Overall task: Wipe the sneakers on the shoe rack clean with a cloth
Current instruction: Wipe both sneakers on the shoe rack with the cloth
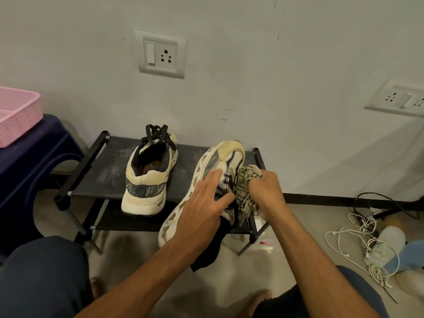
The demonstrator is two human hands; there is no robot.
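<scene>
My left hand (204,203) lies over the laces of the tipped sneaker (226,157), fingers spread wide and fairly straight, thumb across the tongue. The sneaker is turned on its side, sole to the left of my fingers, toe over the top shelf of the shoe rack (107,171), heel jutting past the front rail. My right hand (267,191) sits just right of those fingers, curled tight round a bunched checked cloth (247,177) that presses against the sneaker beside the laces. A dark piece of fabric (206,251) hangs below my left wrist. The second sneaker (146,177) stands upright on the shelf, well left of my fingers, heel toward me.
</scene>
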